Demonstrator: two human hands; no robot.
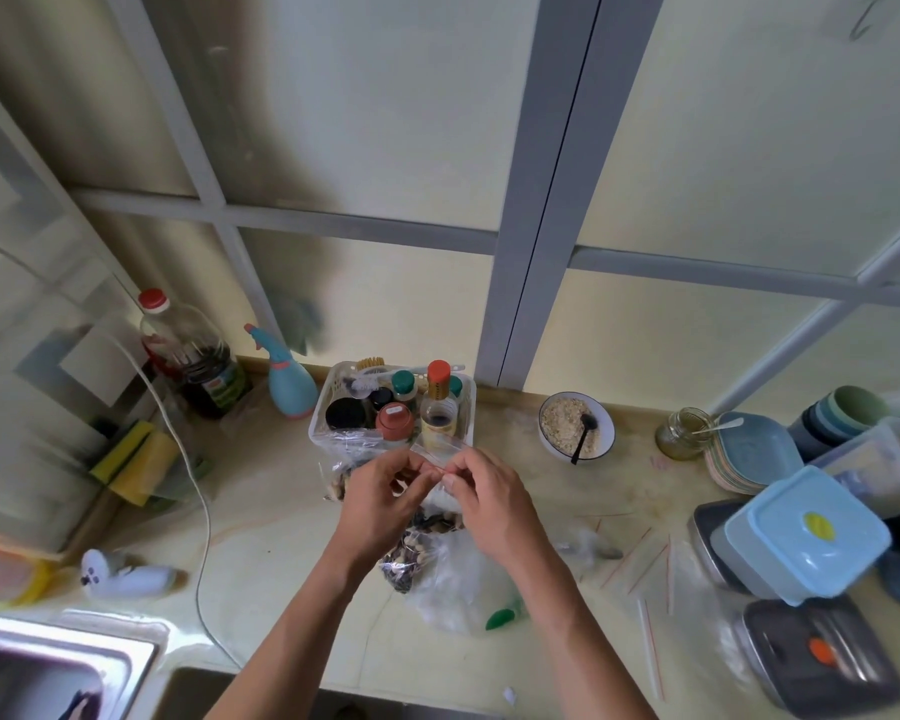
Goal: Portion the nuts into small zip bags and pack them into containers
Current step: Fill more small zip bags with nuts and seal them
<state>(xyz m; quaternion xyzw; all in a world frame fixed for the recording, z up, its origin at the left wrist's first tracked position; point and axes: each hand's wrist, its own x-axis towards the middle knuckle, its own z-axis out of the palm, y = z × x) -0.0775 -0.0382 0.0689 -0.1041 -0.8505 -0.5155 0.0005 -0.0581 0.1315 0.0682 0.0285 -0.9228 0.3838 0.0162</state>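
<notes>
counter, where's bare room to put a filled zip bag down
Bare counter between the white cord and the hands' forearms; another patch below the oat bowl. The right side is crowded with empty zip bags and containers.

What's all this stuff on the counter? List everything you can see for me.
small zip bag: one, clear with red strip, pinched between both hands
bag of nuts: one, clear, under the hands
empty zip bags: several, clear, counter right
containers: several, blue and grey lids, far right
basket: one, white, holding jars and bottles
bowl: one, white, oats and black spoon
spray bottle: one, blue, behind left
left hand: pinching bag
right hand: pinching bag
</notes>
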